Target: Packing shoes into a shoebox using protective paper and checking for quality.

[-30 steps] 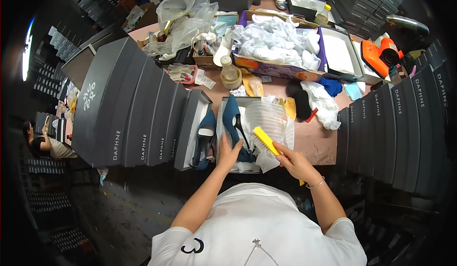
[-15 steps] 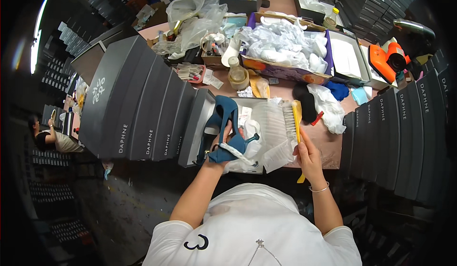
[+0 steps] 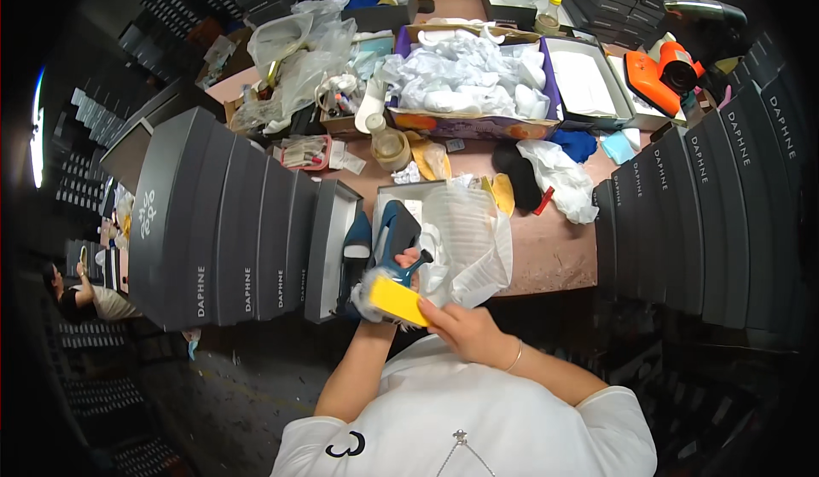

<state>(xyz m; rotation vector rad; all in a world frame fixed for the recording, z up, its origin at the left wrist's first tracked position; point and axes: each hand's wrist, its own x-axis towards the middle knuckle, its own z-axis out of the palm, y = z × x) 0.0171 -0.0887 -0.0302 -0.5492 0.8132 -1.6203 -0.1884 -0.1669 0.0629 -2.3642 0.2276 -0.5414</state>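
My left hand (image 3: 408,258) is closed around a teal high-heeled shoe (image 3: 394,223), mostly covered by the shoe and brush. In my right hand (image 3: 471,334) is a brush with a yellow back (image 3: 397,300), gripped by its right end. Its pale bristles lie against the near end of the shoe, above my left wrist. Another teal shoe (image 3: 358,231) rests just to the left, by an open grey shoe box (image 3: 319,259). White wrapping sheet (image 3: 467,229) and crumpled paper lie right of the held shoe.
Upright rows of grey shoe boxes flank me, left (image 3: 217,221) and right (image 3: 678,221). A purple-edged carton (image 3: 553,80) of crumpled white paper stands ahead, with a glass jar (image 3: 390,148) before it. An orange tool (image 3: 653,84) sits far right. Another person (image 3: 81,293) is at far left.
My right hand has brought the brush leftward from the wrapping sheet onto the shoe. The shoe has turned in my left hand. The whole view has shifted slightly.
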